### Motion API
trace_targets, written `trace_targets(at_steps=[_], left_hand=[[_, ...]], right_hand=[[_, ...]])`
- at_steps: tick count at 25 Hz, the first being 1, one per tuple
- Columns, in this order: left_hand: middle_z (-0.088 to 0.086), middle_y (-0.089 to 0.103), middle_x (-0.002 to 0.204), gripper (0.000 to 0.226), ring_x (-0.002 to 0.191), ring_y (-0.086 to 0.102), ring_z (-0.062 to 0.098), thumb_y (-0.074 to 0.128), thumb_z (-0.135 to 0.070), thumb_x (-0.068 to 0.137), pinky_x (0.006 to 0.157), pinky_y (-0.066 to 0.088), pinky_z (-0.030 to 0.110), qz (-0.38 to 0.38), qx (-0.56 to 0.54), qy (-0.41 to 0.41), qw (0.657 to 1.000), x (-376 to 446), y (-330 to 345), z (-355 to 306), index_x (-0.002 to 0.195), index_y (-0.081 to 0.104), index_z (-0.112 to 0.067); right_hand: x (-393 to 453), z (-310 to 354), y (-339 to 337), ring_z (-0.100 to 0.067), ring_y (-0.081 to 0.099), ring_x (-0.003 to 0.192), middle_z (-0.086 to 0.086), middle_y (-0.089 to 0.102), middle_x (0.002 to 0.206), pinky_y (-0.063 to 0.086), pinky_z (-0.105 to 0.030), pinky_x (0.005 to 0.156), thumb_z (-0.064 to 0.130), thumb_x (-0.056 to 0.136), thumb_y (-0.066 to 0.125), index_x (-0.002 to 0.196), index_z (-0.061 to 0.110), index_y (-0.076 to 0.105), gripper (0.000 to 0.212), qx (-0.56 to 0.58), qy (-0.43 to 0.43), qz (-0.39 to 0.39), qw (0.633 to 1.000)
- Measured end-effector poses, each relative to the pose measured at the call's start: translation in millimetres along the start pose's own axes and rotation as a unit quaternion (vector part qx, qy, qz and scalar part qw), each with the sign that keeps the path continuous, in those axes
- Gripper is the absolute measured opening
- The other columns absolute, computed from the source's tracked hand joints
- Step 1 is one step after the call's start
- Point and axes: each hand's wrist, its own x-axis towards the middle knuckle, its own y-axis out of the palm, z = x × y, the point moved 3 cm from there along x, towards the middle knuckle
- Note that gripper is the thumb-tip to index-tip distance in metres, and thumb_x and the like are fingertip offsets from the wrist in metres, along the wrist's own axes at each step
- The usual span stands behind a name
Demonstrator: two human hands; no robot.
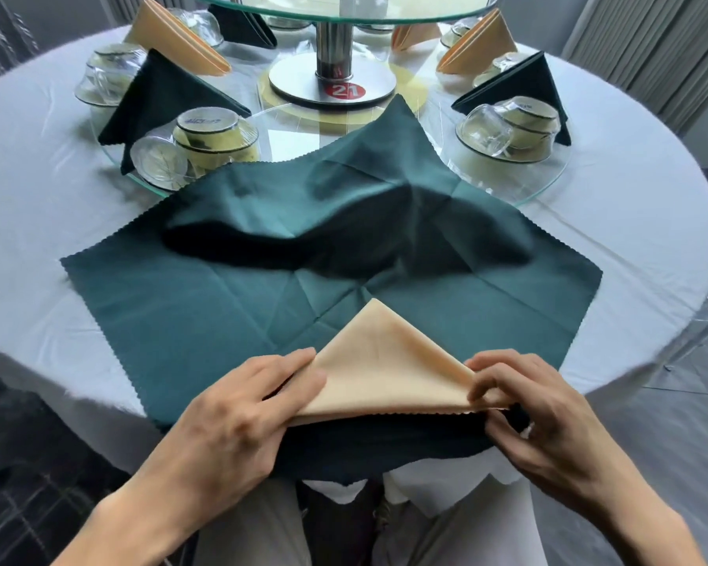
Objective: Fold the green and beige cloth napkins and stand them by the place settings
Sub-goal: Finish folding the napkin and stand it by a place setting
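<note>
A round table (37, 189) with a white cloth holds a big green napkin (205, 304), spread open and bumpy, with its near edge hanging over the side. On top of it, close to the person, sits a beige napkin (385, 373) folded into a triangle. The left hand (238, 418) pinches its left corner and the right hand (536, 414) pinches its right corner — fingers curled on the cloth.

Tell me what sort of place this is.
Likely a restaurant banquet room: a round clothed table with a glass turntable, a red table-number 21, and wrapped bowl sets beside folded napkins.
</note>
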Motion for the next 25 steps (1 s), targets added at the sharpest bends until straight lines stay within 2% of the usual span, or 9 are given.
trace_targets(at_steps=[2,4,6,10,14,18,21,23,25], left_hand=[[0.009,0.058,0.138,0.053,0.119,0.059,0.030,0.041,-0.010,0.080,0.096,0.048,0.042,-0.011,0.027,-0.019,0.999,1,-6,-12,0.127,0.063,-0.006],[0.012,0.055,0.142,0.057,0.130,0.052,0.030,0.044,-0.018,0.080,0.106,0.040,0.044,-0.029,0.023,-0.042,0.998,12,-6,-31,0.132,0.060,-0.002],[0.015,0.048,0.148,0.059,0.138,0.044,0.029,0.042,-0.023,0.085,0.113,0.032,0.043,-0.009,0.023,-0.068,0.997,27,6,-46,0.138,0.053,0.000],[0.011,0.036,0.156,0.058,0.145,0.035,0.021,0.037,-0.022,0.093,0.117,0.024,0.034,0.023,-0.027,-0.085,0.996,28,31,-36,0.148,0.041,-0.003],[0.004,0.039,0.156,0.055,0.145,0.034,0.017,0.036,-0.017,0.096,0.116,0.025,0.034,0.017,-0.012,-0.086,0.996,0,29,-14,0.150,0.038,-0.009],[-0.006,0.062,0.131,0.046,0.121,0.055,0.016,0.043,-0.024,0.091,0.095,0.047,0.038,-0.017,-0.017,-0.125,0.992,15,18,-16,0.132,0.061,-0.014],[-0.018,0.059,0.112,0.054,0.101,0.050,0.008,0.047,-0.049,0.084,0.093,0.045,0.037,0.044,-0.110,-0.204,0.972,41,11,-14,0.133,0.056,-0.028],[-0.018,0.058,0.091,0.043,0.087,0.051,0.006,0.056,-0.051,0.078,0.087,0.046,0.035,0.131,-0.172,-0.249,0.944,55,9,-5,0.119,0.059,-0.041],[-0.015,0.061,0.074,0.022,0.069,0.054,0.007,0.065,-0.041,0.072,0.073,0.049,0.037,0.176,-0.271,-0.272,0.906,65,2,-3,0.093,0.063,-0.036]], right_hand=[[-5,11,-4,-0.013,0.056,0.105,0.022,0.054,0.123,0.041,-0.034,0.084,0.012,0.064,0.057,0.092,0.032,0.055,0.035,-0.047,0.011,-0.015,0.999],[3,39,2,-0.016,0.054,0.116,0.012,0.057,0.129,0.037,-0.031,0.093,0.017,0.068,0.053,0.099,0.028,0.059,0.034,-0.069,0.016,-0.069,0.995],[22,66,25,-0.024,0.052,0.125,-0.002,0.057,0.135,0.036,-0.037,0.102,0.021,0.078,0.049,0.109,0.019,0.064,0.035,-0.104,0.011,-0.096,0.990],[44,65,76,-0.031,0.042,0.137,-0.012,0.044,0.150,0.026,-0.045,0.109,0.038,0.096,0.033,0.142,0.010,0.048,0.056,-0.186,0.050,-0.032,0.981],[9,11,64,-0.028,0.035,0.142,-0.005,0.036,0.156,0.018,-0.044,0.111,0.048,0.102,0.008,0.150,0.020,0.036,0.062,-0.260,0.111,-0.012,0.959],[-8,-14,51,-0.027,0.032,0.143,-0.004,0.035,0.156,0.013,-0.042,0.114,0.047,0.103,0.012,0.149,0.024,0.036,0.057,-0.236,0.169,-0.047,0.956],[-1,7,48,-0.036,0.038,0.138,-0.012,0.046,0.147,0.022,-0.048,0.113,0.031,0.094,0.039,0.139,0.016,0.051,0.049,-0.204,0.147,-0.142,0.957],[2,32,45,-0.035,0.050,0.120,-0.011,0.060,0.126,0.035,-0.049,0.102,0.019,0.083,0.056,0.121,0.012,0.064,0.040,-0.176,0.101,-0.208,0.957],[6,58,45,-0.028,0.057,0.094,-0.001,0.064,0.100,0.038,-0.043,0.083,0.023,0.082,0.061,0.102,0.018,0.069,0.023,-0.139,0.068,-0.220,0.963]])
